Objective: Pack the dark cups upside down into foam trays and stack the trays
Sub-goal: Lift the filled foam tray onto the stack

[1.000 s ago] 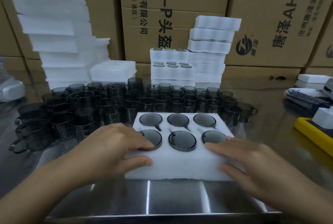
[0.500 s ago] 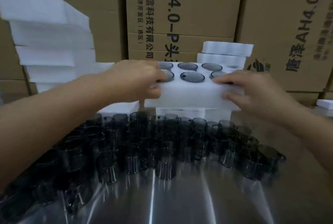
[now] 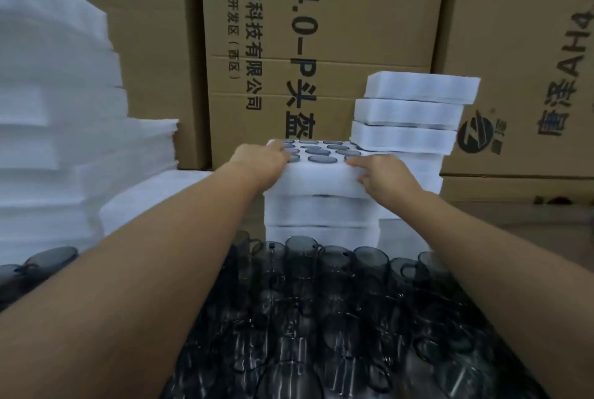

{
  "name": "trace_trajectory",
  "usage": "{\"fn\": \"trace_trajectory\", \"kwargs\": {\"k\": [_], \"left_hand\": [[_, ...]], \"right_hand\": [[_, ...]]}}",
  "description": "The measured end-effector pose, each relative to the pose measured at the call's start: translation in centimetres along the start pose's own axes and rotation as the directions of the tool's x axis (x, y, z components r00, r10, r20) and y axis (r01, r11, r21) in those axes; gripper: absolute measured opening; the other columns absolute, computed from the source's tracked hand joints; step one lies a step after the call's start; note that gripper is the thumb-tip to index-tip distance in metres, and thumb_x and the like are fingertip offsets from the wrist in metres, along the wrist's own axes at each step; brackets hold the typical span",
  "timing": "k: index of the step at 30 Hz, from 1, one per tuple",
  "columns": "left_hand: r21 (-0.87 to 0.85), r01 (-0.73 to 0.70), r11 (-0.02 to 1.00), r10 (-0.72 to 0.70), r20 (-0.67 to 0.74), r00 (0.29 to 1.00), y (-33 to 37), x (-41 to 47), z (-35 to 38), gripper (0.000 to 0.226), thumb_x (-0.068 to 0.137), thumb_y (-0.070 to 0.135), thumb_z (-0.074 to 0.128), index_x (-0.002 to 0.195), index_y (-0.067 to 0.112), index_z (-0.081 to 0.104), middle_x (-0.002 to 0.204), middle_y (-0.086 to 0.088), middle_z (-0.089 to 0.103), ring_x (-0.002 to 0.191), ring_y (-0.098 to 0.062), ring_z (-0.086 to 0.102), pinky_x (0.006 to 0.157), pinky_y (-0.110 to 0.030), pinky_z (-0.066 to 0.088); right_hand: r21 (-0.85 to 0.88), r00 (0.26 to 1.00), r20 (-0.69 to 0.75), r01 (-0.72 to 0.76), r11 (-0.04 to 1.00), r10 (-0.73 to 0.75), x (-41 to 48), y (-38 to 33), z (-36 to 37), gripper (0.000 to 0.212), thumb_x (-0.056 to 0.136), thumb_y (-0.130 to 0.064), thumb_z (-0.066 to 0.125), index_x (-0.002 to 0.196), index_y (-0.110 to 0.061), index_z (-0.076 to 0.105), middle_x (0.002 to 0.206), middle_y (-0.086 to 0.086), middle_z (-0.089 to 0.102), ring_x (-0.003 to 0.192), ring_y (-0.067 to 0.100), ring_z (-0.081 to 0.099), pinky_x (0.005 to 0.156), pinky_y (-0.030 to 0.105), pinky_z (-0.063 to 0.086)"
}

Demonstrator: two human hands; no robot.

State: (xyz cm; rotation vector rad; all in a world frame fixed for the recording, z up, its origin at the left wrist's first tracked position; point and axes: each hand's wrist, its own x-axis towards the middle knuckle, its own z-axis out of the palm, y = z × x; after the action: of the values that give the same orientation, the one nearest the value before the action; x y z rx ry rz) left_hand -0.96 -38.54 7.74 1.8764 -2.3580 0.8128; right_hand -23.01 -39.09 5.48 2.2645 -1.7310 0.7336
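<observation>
A white foam tray (image 3: 321,178) filled with upside-down dark cups (image 3: 321,159) sits on top of a short stack of foam trays (image 3: 318,212) at the back of the table. My left hand (image 3: 260,162) grips its left end, fingers over the top. My right hand (image 3: 382,173) grips its right front edge. Both arms reach out over a crowd of loose dark cups (image 3: 321,302) standing on the table below.
A taller stack of filled trays (image 3: 414,109) stands just right of the held tray. Piles of foam sheets (image 3: 48,141) rise at the left. Large cardboard boxes (image 3: 321,29) form a wall behind everything.
Both hands lifted the filled tray off the near table, carried it over the loose cups and set it on the short stack at the back.
</observation>
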Motion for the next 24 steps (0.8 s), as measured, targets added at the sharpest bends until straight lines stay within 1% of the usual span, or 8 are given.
{"fn": "trace_trajectory", "kwargs": {"k": [5,9,13,16,18,20,22,24], "left_hand": [[-0.01,0.026,1.0,-0.027,-0.119,0.993,0.2,0.9,0.8,0.038,0.092,0.0,0.046,0.128,0.01,0.045,0.124,-0.011,0.041,0.076,-0.026,0.047,0.05,-0.032,0.029],[-0.056,0.113,0.992,-0.119,-0.123,0.985,1.6,0.1,2.1,0.039,0.091,-0.005,0.043,0.128,0.009,0.046,0.132,-0.009,0.04,0.092,-0.033,0.059,0.059,-0.035,0.035],[-0.351,0.064,0.934,-0.069,-0.003,0.998,1.8,-1.5,2.8,0.069,0.095,0.0,0.038,0.153,0.016,0.005,0.16,0.0,0.007,0.118,-0.032,0.051,0.089,-0.041,0.047],[-0.481,0.172,0.86,-0.128,0.124,0.984,-0.8,-4.2,2.7,0.081,0.096,0.024,0.048,0.152,0.024,-0.01,0.161,0.003,-0.014,0.137,-0.029,0.035,0.106,-0.044,0.037],[-0.274,0.351,0.895,-0.303,0.204,0.931,-3.5,-6.2,3.0,0.074,0.091,0.04,0.055,0.151,0.02,0.017,0.159,-0.008,0.013,0.131,-0.032,0.042,0.102,-0.043,0.041],[-0.135,0.441,0.887,-0.393,0.279,0.876,-5.6,-8.2,3.1,0.036,0.082,0.046,0.059,0.105,0.018,0.058,0.12,-0.006,0.057,0.103,-0.028,0.056,0.086,-0.036,0.046],[-0.154,0.413,0.898,-0.352,0.315,0.882,-6.5,-9.6,3.2,0.019,0.075,0.033,0.055,0.063,0.025,0.042,0.079,0.002,0.052,0.077,-0.024,0.049,0.072,-0.03,0.043],[-0.13,0.422,0.897,-0.363,0.325,0.873,-6.9,-10.6,3.6,0.009,0.081,0.02,0.048,0.073,0.021,0.052,0.087,0.0,0.056,0.083,-0.025,0.053,0.078,-0.033,0.046]], "right_hand": [[0.053,0.994,-0.109,-0.014,0.999,0.02,0.8,0.4,0.8,0.045,0.092,-0.003,0.048,0.132,-0.022,0.059,0.127,0.016,0.062,0.111,0.034,0.056,0.091,0.034,0.046],[0.083,0.997,-0.06,-0.036,0.996,0.041,-0.1,0.4,1.1,0.05,0.094,-0.002,0.045,0.139,-0.022,0.051,0.138,0.012,0.054,0.121,0.031,0.051,0.1,0.033,0.041],[-0.183,0.977,0.201,-0.039,0.982,0.076,-1.6,-0.8,0.2,0.072,0.094,-0.004,0.04,0.154,-0.028,0.008,0.162,0.004,0.004,0.148,0.026,0.006,0.117,0.047,0.005],[-0.121,0.971,0.227,-0.053,0.991,0.08,-4.6,-1.2,-1.1,0.083,0.094,-0.008,0.044,0.152,-0.029,-0.012,0.158,0.002,-0.027,0.147,0.027,-0.014,0.118,0.049,-0.002],[0.06,0.985,0.135,-0.116,0.991,0.107,-7.0,-1.5,-1.9,0.08,0.094,-0.01,0.046,0.153,-0.027,-0.005,0.158,0.003,-0.023,0.148,0.028,-0.006,0.119,0.046,0.005],[0.203,0.989,0.056,-0.142,0.969,0.134,-9.5,-2.0,-2.7,0.071,0.095,-0.014,0.047,0.153,-0.025,0.008,0.16,0.001,-0.013,0.147,0.029,0.004,0.117,0.045,0.018],[0.224,0.992,0.017,-0.122,0.967,0.121,-11.7,-2.7,-3.1,0.064,0.095,-0.017,0.048,0.151,-0.024,0.019,0.16,0.0,-0.002,0.145,0.026,0.011,0.115,0.043,0.024],[0.181,0.998,0.007,-0.068,0.981,0.068,-13.9,-3.5,-3.2,0.058,0.095,-0.021,0.049,0.148,-0.026,0.026,0.158,-0.001,0.008,0.143,0.023,0.014,0.116,0.038,0.023]]}}
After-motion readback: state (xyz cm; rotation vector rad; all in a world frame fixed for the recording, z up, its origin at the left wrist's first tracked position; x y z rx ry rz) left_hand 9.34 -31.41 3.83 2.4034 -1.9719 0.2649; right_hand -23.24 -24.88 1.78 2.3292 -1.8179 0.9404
